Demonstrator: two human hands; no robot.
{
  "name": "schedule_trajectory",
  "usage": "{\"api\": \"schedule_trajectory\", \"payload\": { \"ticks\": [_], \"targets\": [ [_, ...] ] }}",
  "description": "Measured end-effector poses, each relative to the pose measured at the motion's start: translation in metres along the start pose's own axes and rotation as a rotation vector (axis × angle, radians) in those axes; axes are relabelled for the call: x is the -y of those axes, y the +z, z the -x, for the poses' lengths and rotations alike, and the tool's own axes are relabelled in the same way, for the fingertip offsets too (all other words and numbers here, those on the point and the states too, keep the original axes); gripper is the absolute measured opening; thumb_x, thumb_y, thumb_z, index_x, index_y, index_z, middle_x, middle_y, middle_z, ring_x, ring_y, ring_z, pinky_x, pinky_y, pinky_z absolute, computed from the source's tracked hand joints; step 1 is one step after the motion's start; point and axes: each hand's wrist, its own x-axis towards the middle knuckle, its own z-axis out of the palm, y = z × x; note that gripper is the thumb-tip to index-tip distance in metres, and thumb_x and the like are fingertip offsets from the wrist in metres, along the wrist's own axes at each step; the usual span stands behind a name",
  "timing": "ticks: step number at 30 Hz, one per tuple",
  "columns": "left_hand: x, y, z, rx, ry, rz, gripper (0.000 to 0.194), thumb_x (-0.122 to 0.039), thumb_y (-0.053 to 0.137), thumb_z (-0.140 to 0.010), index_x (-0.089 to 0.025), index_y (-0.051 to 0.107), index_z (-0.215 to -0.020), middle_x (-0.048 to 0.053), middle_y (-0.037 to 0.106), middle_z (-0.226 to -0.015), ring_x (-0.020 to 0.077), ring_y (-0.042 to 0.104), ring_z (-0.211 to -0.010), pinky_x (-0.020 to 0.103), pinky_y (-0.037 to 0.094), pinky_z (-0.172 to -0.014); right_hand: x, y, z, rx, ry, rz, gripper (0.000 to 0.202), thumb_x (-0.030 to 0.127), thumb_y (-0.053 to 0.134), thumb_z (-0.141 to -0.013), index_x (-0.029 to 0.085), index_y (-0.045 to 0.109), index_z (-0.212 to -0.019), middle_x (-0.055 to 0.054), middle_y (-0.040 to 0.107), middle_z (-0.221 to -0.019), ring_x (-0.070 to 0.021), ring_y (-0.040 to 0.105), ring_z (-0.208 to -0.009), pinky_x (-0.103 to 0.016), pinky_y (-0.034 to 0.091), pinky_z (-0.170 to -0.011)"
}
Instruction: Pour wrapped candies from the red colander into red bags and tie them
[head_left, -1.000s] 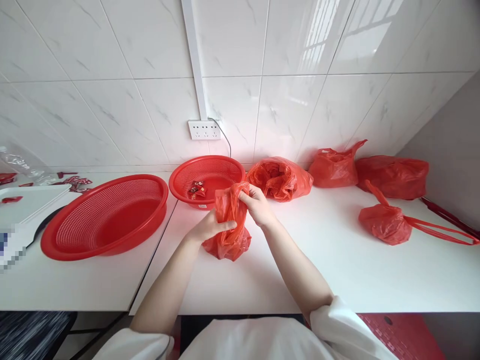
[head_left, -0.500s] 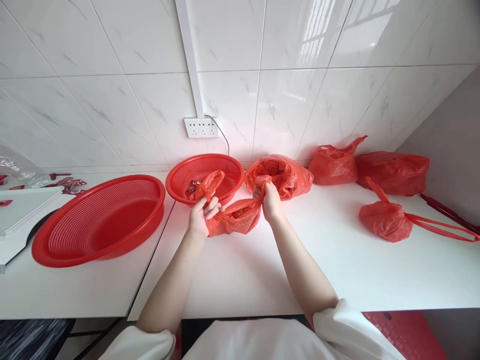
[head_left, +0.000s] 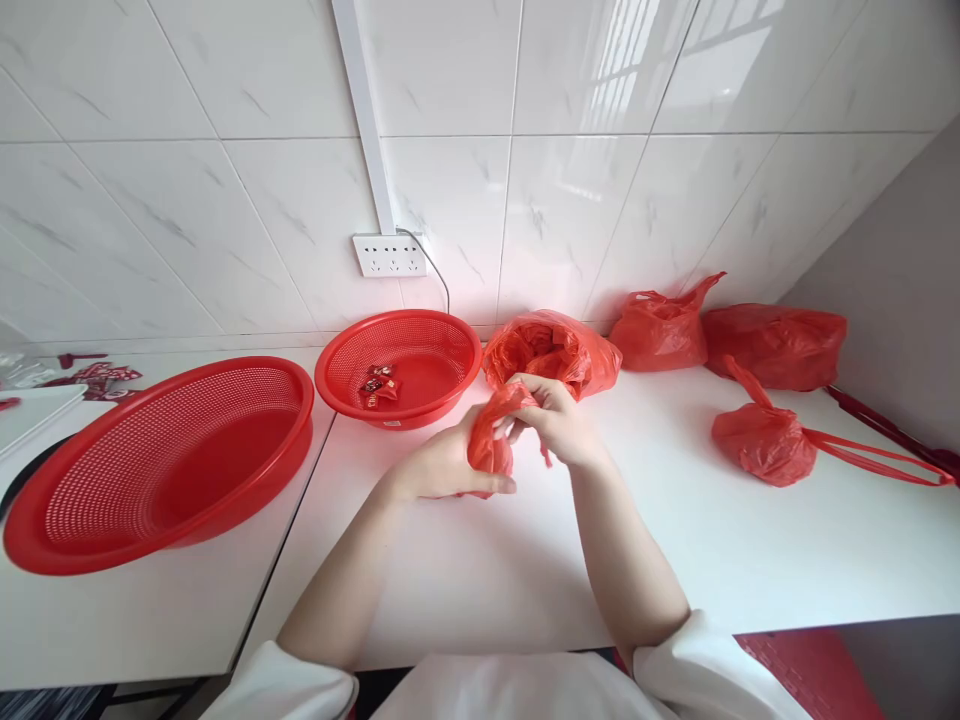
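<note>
Between my two hands is a red plastic bag [head_left: 491, 455], bunched up just above the white table. My left hand [head_left: 442, 463] is wrapped round its left side, thumb along the bottom. My right hand [head_left: 555, 420] pinches the gathered top of the bag from the right. What the bag holds is hidden now. Behind my left hand stands a small red basket [head_left: 439, 400] with several small wrapped packets [head_left: 381, 386] in it. A larger bundle of red plastic bags [head_left: 592, 350] lies just beyond my right hand.
A large red basket [head_left: 296, 440] takes up the left of the table. At the right lie a small tied red bag [head_left: 769, 445], an upright red bag [head_left: 660, 335] and a wide red bag [head_left: 776, 345]. A power socket [head_left: 390, 256] is on the tiled wall.
My hands have come together and nearer to me. The bag, stretched between them before, is now gathered up, and its opening no longer shows. The view has turned slightly.
</note>
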Motion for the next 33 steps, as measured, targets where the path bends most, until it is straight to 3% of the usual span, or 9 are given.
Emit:
{"api": "schedule_trajectory", "payload": {
  "ticks": [3, 5, 8, 12, 16, 21, 25, 28, 33],
  "targets": [
    [-0.001, 0.007, -0.001, -0.056, -0.014, -0.114, 0.034, -0.044, 0.066, -0.078, -0.027, 0.067, -0.108, 0.006, 0.069, -0.099, 0.0264, 0.061, -0.100, 0.035, 0.048, -0.082, 0.002, 0.014, -0.005, 0.137, -0.151, -0.061, 0.011, 0.027, 0.061, -0.081, 0.019, 0.062, -0.090, -0.004, 0.068, -0.089, -0.0192, 0.066, -0.083, -0.032, 0.055, -0.072],
    [0.001, 0.005, -0.001, -0.163, 0.008, -0.069, 0.030, -0.045, 0.058, -0.085, -0.026, 0.068, -0.105, 0.005, 0.069, -0.102, 0.0267, 0.058, -0.109, 0.036, 0.046, -0.089, 0.000, 0.017, -0.009, 0.193, -0.245, -0.066, 0.023, 0.032, 0.065, -0.082, 0.022, 0.063, -0.103, -0.005, 0.066, -0.107, -0.0208, 0.062, -0.102, -0.038, 0.049, -0.093],
    [0.002, -0.004, 0.000, -0.256, -0.014, 0.111, 0.035, -0.046, 0.057, -0.086, -0.024, 0.065, -0.112, 0.005, 0.069, -0.103, 0.0266, 0.059, -0.108, 0.036, 0.046, -0.091, -0.008, 0.010, -0.015, 0.071, -0.223, -0.065, 0.035, 0.045, 0.054, -0.090, 0.026, 0.060, -0.118, -0.005, 0.059, -0.125, -0.0212, 0.054, -0.118, -0.040, 0.040, -0.104],
    [0.002, -0.015, 0.004, -0.302, -0.073, 0.312, 0.034, -0.048, 0.058, -0.085, -0.020, 0.067, -0.100, 0.002, 0.067, -0.067, 0.0163, 0.063, -0.061, 0.028, 0.050, -0.062, -0.017, -0.004, -0.019, 0.131, -0.033, -0.071, 0.044, 0.055, 0.045, -0.091, 0.024, 0.062, -0.118, -0.006, 0.066, -0.111, -0.0205, 0.061, -0.102, -0.040, 0.047, -0.092],
    [0.001, -0.020, 0.005, -0.323, -0.282, 0.369, 0.046, -0.059, 0.056, -0.081, -0.018, 0.054, -0.060, -0.006, 0.037, -0.033, 0.0058, 0.025, -0.025, 0.020, 0.018, -0.028, -0.022, -0.010, -0.019, 0.314, 0.003, -0.126, 0.037, 0.040, 0.074, -0.074, 0.016, 0.065, -0.101, -0.003, 0.065, -0.083, -0.0150, 0.060, -0.073, -0.032, 0.050, -0.069],
    [-0.004, -0.022, 0.007, -0.229, -0.336, 0.431, 0.059, -0.065, 0.043, -0.084, -0.016, 0.052, -0.051, -0.001, 0.040, -0.029, 0.0064, 0.027, -0.022, 0.020, 0.020, -0.028, -0.025, -0.014, -0.022, 0.069, -0.064, -0.080, 0.023, 0.039, 0.069, -0.078, 0.017, 0.062, -0.079, -0.001, 0.059, -0.073, -0.0133, 0.052, -0.069, -0.030, 0.044, -0.068],
    [-0.006, -0.029, 0.009, -0.085, -0.290, 0.530, 0.058, -0.062, 0.040, -0.087, -0.012, 0.069, -0.085, 0.009, 0.065, -0.055, 0.0156, 0.057, -0.040, 0.025, 0.042, -0.043, -0.021, -0.021, -0.020, 0.018, -0.106, -0.150, 0.026, 0.042, 0.068, -0.079, 0.021, 0.055, -0.070, 0.000, 0.050, -0.073, -0.0141, 0.047, -0.070, -0.032, 0.043, -0.070],
    [-0.004, -0.037, 0.009, -0.154, -0.130, 0.624, 0.049, -0.051, 0.047, -0.089, -0.017, 0.061, -0.121, 0.004, 0.066, -0.061, 0.0123, 0.058, -0.047, 0.023, 0.042, -0.049, -0.013, -0.025, -0.012, 0.040, -0.174, -0.107, 0.034, 0.046, 0.059, -0.085, 0.020, 0.054, -0.064, -0.002, 0.046, -0.075, -0.0157, 0.046, -0.072, -0.033, 0.043, -0.071],
    [-0.006, -0.038, 0.007, -0.284, -0.008, 0.816, 0.041, -0.043, 0.052, -0.089, -0.023, 0.057, -0.125, 0.005, 0.068, -0.080, 0.0112, 0.057, -0.058, 0.026, 0.048, -0.060, 0.001, -0.022, 0.001, 0.294, -0.156, 0.099, 0.039, 0.047, 0.053, -0.089, 0.019, 0.064, -0.065, -0.004, 0.050, -0.076, -0.0157, 0.052, -0.069, -0.032, 0.047, -0.067]
  ]
}}
